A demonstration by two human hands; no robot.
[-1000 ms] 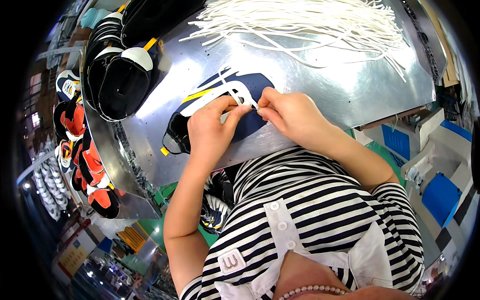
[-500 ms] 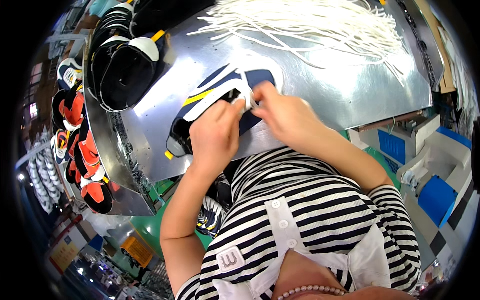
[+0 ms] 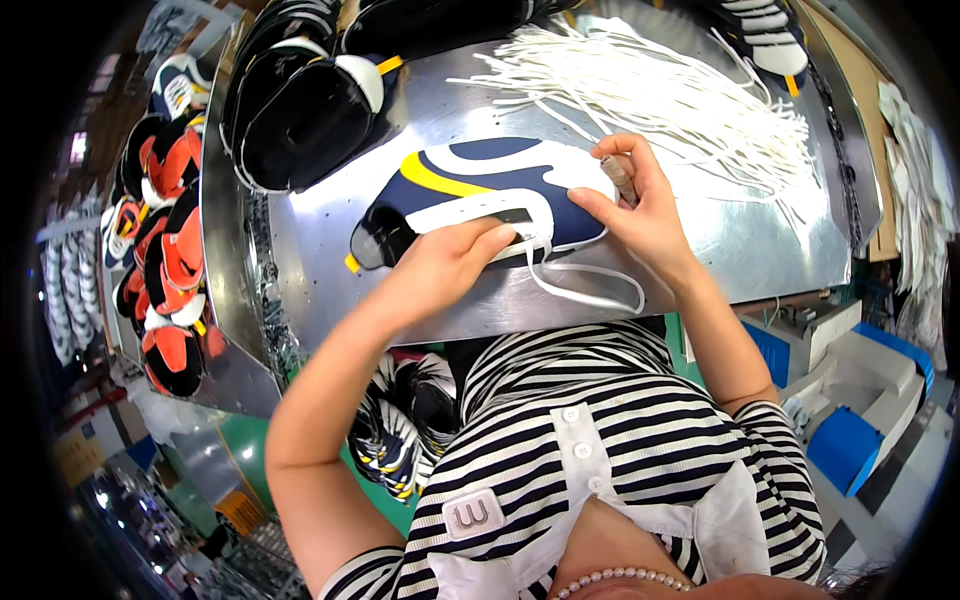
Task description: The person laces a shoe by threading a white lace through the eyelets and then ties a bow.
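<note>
A shoe upper (image 3: 470, 185) in navy and white with a yellow stripe lies on its side on the metal table, toe to the right. My left hand (image 3: 455, 262) is closed on the near edge of its lacing opening, thumb and fingers pinching it. From the eyelets a white shoelace (image 3: 600, 300) hangs out and loops over the tabletop. At the toe, my right hand (image 3: 645, 210) is open, thumb and fingers spread around the toe's end. One of its fingers has a tan wrap (image 3: 618, 180).
A heap of white laces (image 3: 680, 100) covers the table's far right. Nested dark shoe uppers (image 3: 310, 125) stand at far left, with another upper (image 3: 765, 30) at far right. Red-lined uppers (image 3: 175, 260) sit beyond the left edge. More shoes (image 3: 395, 430) are below the table.
My hands have moved apart; the right has let go of the lace and shifted to the toe. The shoe upper has rolled, and the lace now trails in a loop.
</note>
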